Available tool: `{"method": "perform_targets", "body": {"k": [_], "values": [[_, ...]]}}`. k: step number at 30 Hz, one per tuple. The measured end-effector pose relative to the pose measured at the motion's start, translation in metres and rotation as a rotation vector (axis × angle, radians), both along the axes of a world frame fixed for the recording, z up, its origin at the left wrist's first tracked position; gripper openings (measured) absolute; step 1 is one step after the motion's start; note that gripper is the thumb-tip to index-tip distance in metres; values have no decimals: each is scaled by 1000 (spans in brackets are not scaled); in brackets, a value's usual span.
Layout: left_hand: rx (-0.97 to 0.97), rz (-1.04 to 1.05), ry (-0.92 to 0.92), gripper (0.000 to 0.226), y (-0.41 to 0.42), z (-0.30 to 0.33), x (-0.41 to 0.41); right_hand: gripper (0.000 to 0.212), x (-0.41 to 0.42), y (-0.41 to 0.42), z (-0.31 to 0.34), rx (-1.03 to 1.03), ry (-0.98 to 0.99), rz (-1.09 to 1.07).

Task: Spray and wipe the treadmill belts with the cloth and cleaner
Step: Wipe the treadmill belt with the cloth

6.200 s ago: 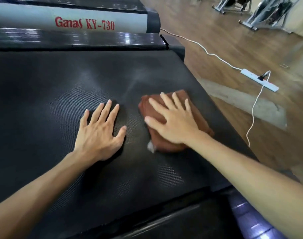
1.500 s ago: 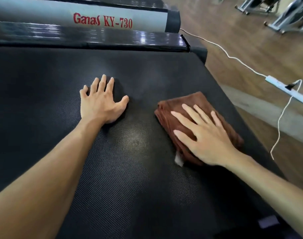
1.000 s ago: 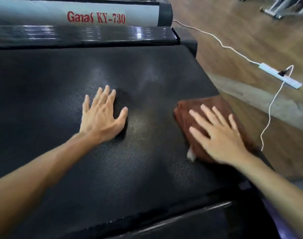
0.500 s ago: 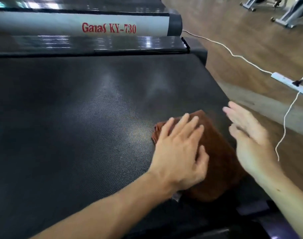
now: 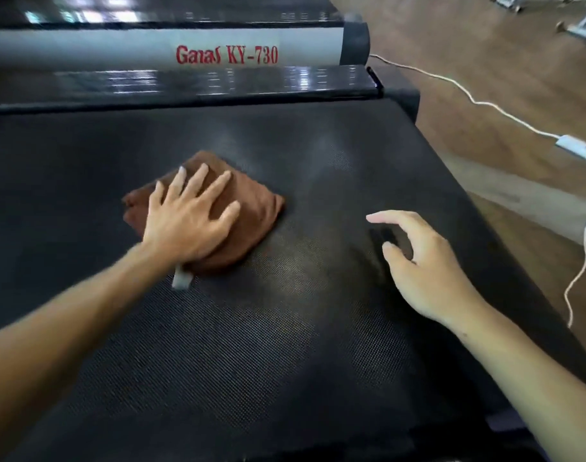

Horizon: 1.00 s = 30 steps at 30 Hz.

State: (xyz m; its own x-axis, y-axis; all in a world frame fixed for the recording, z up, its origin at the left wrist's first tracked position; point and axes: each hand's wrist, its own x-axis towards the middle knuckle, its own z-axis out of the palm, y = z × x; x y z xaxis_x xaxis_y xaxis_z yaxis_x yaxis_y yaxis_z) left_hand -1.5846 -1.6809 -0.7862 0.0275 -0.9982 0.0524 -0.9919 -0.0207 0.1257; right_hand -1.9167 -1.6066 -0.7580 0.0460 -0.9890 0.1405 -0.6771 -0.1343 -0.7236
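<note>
Left hand (image 5: pixel 188 218) lies flat on the cloth (image 5: pixel 251 208), fingers straight and slightly spread, palm pressing down. Cloth is brown, soft-napped, folded into a rough square pad set cornerwise; a small pale tag (image 5: pixel 180 280) pokes out at its near edge by the wrist. It sits left of centre on the treadmill belt (image 5: pixel 285 345).

Belt is black with a fine woven or dimpled grain and a dull sheen in streaks near the middle; whether that is damp or only glare, cannot tell. Wide bare belt lies in front of the cloth and to its right.

Right hand (image 5: pixel 424 265) is above the belt, right of centre and well apart from the cloth, holding nothing; fingers loosely bent, index reaching out leftward. Looks slightly raised, its shadow beneath it.

Behind the belt, a glossy black cover strip (image 5: pixel 218 83), then a grey rail (image 5: pixel 85 51) with red lettering "Ganas KY-730".

Right of the belt's edge, wooden plank floor (image 5: pixel 484 61). A white cable (image 5: pixel 468 98) runs across it to a white power strip (image 5: pixel 578 150); a second thin white cord (image 5: pixel 581 275) loops down near the belt's right side.
</note>
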Motion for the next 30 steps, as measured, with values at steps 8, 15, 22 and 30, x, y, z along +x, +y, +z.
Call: {"method": "perform_targets", "body": {"k": [8, 15, 22, 30], "values": [[-7, -528, -25, 84, 90, 5, -81, 37, 36, -8, -4, -64, 11, 65], [-50, -364, -27, 108, 84, 1, -58, 57, 79, -2, -14, -8, 522, 393], [31, -400, 13, 110, 133, 8, -64, 57, 53, 44, -13, -100, 768, 317], [17, -467, -80, 116, 85, 12, -55, 60, 66, 5, 22, 6, 750, 130]]}}
